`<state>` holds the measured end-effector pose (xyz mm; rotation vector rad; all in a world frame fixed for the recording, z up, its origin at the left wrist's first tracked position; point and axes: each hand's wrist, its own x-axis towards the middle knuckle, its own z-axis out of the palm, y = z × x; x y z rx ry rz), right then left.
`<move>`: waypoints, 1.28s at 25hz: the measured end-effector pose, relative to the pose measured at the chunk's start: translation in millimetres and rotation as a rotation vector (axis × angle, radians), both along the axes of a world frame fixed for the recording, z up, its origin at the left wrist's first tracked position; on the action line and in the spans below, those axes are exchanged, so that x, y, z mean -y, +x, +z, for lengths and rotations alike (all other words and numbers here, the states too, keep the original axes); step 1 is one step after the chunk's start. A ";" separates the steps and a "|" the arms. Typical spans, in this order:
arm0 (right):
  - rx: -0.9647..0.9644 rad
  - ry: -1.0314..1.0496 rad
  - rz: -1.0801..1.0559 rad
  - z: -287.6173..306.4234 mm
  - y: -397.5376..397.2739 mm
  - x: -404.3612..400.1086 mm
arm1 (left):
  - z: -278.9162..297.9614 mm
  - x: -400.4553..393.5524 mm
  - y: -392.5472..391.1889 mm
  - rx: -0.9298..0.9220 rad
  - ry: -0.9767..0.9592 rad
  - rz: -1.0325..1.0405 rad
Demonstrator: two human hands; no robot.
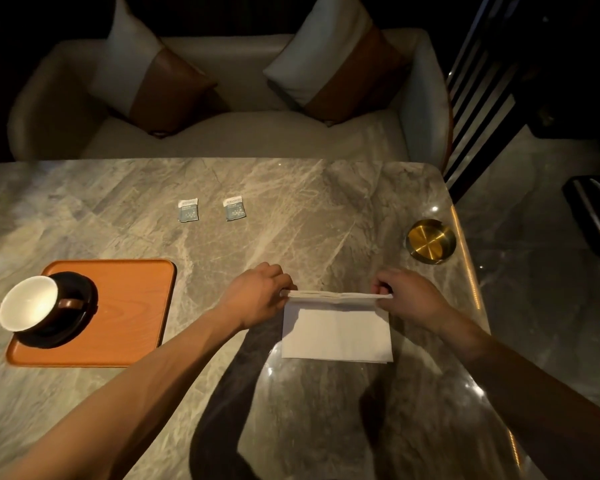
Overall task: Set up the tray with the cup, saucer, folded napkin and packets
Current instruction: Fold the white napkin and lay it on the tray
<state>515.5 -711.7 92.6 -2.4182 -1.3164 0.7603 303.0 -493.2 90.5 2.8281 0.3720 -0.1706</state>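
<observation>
Both hands are pinched shut on the far edge of the white napkin (336,332) — the left hand (257,292) at its left corner, the right hand (407,296) at its right corner — with fingers curled under and that edge lifted slightly off the marble surface (291,209) while the near part lies flat. The napkin sits in front of the person, to the right of the orange tray (132,306), apart from it. On the tray's left part the dark saucer (84,317) already carries the cup (28,303), which looks tipped toward the camera in this wide view. Two small packets (188,209) lie side by side farther back on the surface, well apart from the tray. The napkin is light, thin and limp, so it will likely sag or shift unless both corners move together; holding it at the corners and pressing the crease flat seems the sound way to fold it. The packets are light and flat, best nipped by an edge — the cup is the fragile piece.
</observation>
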 end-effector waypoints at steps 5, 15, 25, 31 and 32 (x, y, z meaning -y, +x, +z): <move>0.109 0.006 0.106 -16.7 -23.3 31.7 | -12.0 27.3 -31.4 0.068 0.089 -0.063; 0.182 -0.039 0.126 -61.0 -46.9 57.9 | -45.9 48.6 -47.8 0.005 0.234 -0.191; 0.189 0.019 0.119 -58.9 -50.5 69.3 | -57.2 46.4 -52.1 0.006 0.259 -0.267; 0.166 -0.070 0.135 -68.0 -55.2 76.5 | -64.6 47.3 -61.8 -0.024 0.256 -0.265; 0.164 -0.075 0.121 -69.8 -56.3 76.5 | -65.8 47.5 -63.5 -0.021 0.249 -0.264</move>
